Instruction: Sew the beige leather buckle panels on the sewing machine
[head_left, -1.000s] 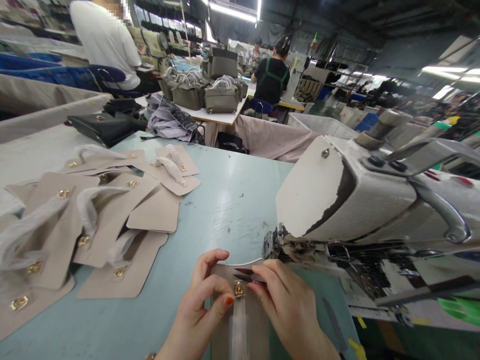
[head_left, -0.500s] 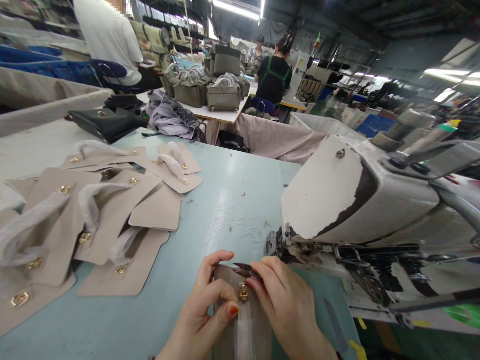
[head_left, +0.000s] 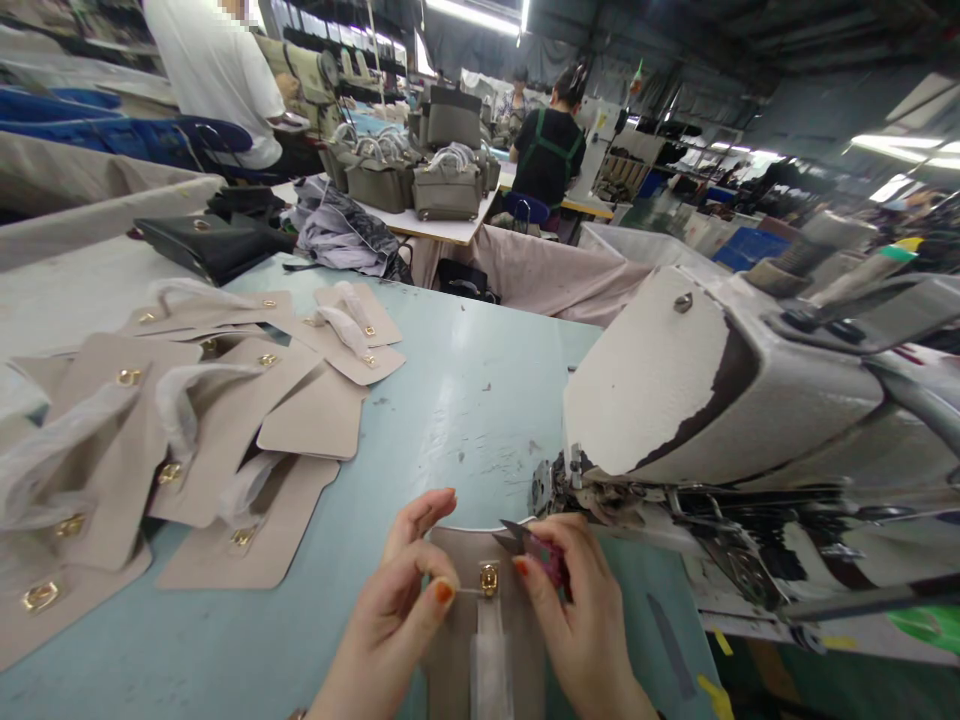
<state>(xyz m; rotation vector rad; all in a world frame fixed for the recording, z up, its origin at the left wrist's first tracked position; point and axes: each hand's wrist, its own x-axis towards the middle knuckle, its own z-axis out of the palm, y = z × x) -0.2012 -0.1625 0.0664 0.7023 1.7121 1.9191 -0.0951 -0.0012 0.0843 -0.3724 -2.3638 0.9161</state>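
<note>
A beige leather flap (head_left: 459, 560) with a gold clasp (head_left: 489, 579) lies on the pale blue table (head_left: 450, 400) right in front of me. My left hand (head_left: 397, 610) pinches a thin thread beside the clasp, thumb and forefinger pressed together. My right hand (head_left: 577, 620) grips small thread snips (head_left: 536, 548) with a pink handle, their blades pointing left just above the clasp. A strip of clear plastic (head_left: 491, 665) runs down the flap below the clasp.
The sewing machine (head_left: 720, 400) stands at the right, its needle end (head_left: 551, 485) close to my right hand. Several beige flaps with gold clasps (head_left: 225, 420) lie piled at the left. A black bag (head_left: 210, 245) sits farther back. Other people work at distant tables.
My right hand has turned and closed round the snips, so the pink handle now shows. My left hand's pinch has moved down to the left of the clasp.
</note>
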